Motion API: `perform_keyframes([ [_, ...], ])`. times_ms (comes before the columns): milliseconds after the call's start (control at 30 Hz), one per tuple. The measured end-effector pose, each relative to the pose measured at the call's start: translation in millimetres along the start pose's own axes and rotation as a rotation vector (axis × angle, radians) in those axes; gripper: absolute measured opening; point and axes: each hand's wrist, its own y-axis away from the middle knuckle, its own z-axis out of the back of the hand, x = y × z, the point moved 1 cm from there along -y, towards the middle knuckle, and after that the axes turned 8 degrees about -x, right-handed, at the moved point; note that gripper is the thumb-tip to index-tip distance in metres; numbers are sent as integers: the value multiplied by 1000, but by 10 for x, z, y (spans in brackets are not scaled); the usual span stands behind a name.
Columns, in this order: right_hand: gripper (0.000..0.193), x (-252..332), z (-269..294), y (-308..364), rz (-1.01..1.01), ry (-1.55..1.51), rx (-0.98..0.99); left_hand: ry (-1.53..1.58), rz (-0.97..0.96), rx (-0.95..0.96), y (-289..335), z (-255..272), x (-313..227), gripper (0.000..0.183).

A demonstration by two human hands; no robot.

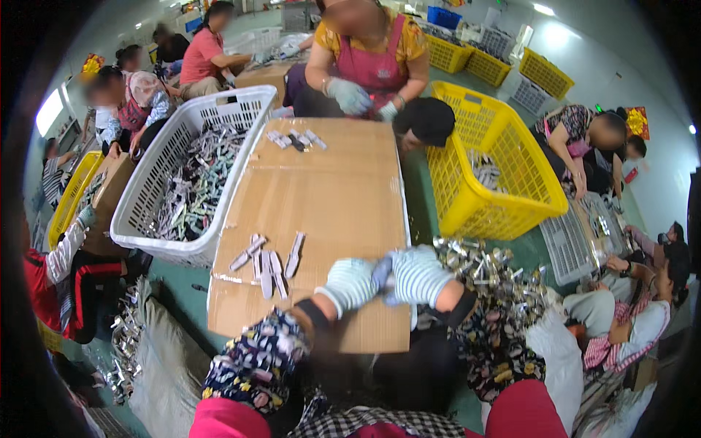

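Note:
My left hand and my right hand, both in striped white and grey-blue gloves, meet over the near right part of a cardboard-topped work surface. Their fingers are closed together at the middle, and whatever they hold there is hidden. Left of my left hand lies a loose group of long, flat grey pieces, with one piece slightly apart. Just beyond the surface's right edge, a heap of shiny metal parts lies beside my right hand.
A white basket full of grey and greenish pieces stands left. A yellow basket with some pieces stands right. Opposite sits a gloved person in a pink apron, near a few pieces on the cardboard. Sacks lie at lower left.

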Motion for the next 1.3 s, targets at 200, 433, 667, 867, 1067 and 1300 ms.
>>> perform_keyframes([
  [200, 91, 262, -329, 16, -24, 257, -560, 301, 230, 71, -490, -437, 809, 44],
  [433, 66, -432, 30, -584, -113, 88, -188, 267, 246, -206, -525, 29, 315, 65],
  [667, 95, -383, 6, -654, -90, 318, -391, 263, 453, 83, -1185, 181, 718, 68],
  [867, 75, -980, 341, -1307, -125, 75, 51, 70, 155, -141, -1199, 197, 732, 46],
  [1067, 77, -818, 161, -1359, 2, 332, -661, 277, 225, 6, -1749, 139, 1345, 51],
  [1300, 78, -1532, 490, -1992, -126, -37, -67, 104, 192, -142, -1963, 337, 1132, 54],
])
